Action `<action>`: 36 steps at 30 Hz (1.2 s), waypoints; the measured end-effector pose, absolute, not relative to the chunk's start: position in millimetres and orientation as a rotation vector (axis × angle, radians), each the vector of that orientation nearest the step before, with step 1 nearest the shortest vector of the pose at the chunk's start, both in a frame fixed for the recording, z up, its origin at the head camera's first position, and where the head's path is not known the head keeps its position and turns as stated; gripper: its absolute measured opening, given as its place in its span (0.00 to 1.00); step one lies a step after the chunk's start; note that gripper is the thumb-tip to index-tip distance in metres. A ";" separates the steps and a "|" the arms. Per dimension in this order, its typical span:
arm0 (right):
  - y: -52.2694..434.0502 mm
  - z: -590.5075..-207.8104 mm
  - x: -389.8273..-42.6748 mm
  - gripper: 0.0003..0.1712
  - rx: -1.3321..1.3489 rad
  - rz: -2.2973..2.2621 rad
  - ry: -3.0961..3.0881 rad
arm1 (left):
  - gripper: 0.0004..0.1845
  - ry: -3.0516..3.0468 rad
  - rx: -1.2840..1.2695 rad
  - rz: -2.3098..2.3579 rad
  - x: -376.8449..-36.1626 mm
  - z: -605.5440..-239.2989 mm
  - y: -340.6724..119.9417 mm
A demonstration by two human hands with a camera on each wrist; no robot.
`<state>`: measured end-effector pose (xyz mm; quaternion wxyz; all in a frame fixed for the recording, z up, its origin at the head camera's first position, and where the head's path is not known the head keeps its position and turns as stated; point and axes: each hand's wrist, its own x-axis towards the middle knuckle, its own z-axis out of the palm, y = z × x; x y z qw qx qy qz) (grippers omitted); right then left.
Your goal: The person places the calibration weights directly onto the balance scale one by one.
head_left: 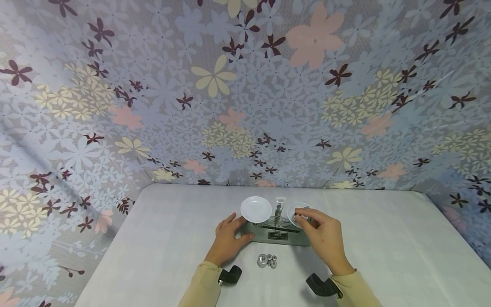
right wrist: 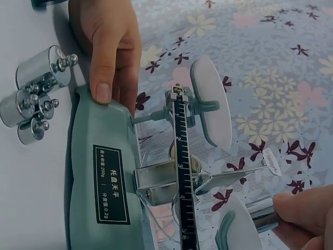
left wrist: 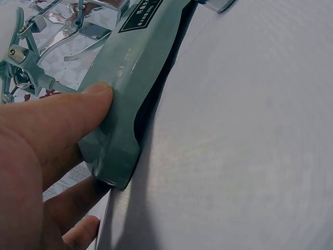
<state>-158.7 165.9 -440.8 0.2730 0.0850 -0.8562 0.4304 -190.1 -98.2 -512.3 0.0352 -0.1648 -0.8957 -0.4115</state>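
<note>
**Two hands at a pan balance on a white table**

A green pan balance point(head_left: 278, 232) stands near the middle of the white table point(head_left: 383, 256), just ahead of the person. The left hand point(head_left: 227, 238) rests against the left end of its base, fingers straight and relaxed, thumb pressed on the casing. The right hand point(head_left: 324, 238) is over the right pan point(head_left: 296, 212), fingers curled in a pinch round a shiny metal weight.

The head view hides that weight behind the fingers; the right wrist view shows it as a chrome cylinder point(right wrist: 263, 214) held between the fingertips point(right wrist: 307, 208) just beside the right pan's edge. The same view shows the graduated beam point(right wrist: 182, 172) with the numbers 2, 3 and 5, and the pointer against a small toothed scale. The left wrist view shows only the thumb point(left wrist: 78, 112) on the base's end and fingers below it.

The left pan point(head_left: 256, 209) holds nothing visible. Whether anything lies in the right pan cannot be told.

A black label point(right wrist: 111, 185) on the base carries white Chinese characters, with "200g" and "0.2g" legible. A cluster of spare knobbed weights point(head_left: 267, 260) stands on the table just in front of the balance, between the wrists.
</note>
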 end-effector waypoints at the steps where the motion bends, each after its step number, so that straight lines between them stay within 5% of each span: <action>1: 165.6 -440.5 -159.1 0.10 0.235 1.148 -2.304 | 0.29 -2.754 -0.504 -1.268 -190.1 -512.0 -98.1; 36: 161.6 -433.8 -167.8 0.09 0.216 0.917 -2.465 | 0.29 -2.762 -0.499 -1.261 -190.8 -512.3 -97.5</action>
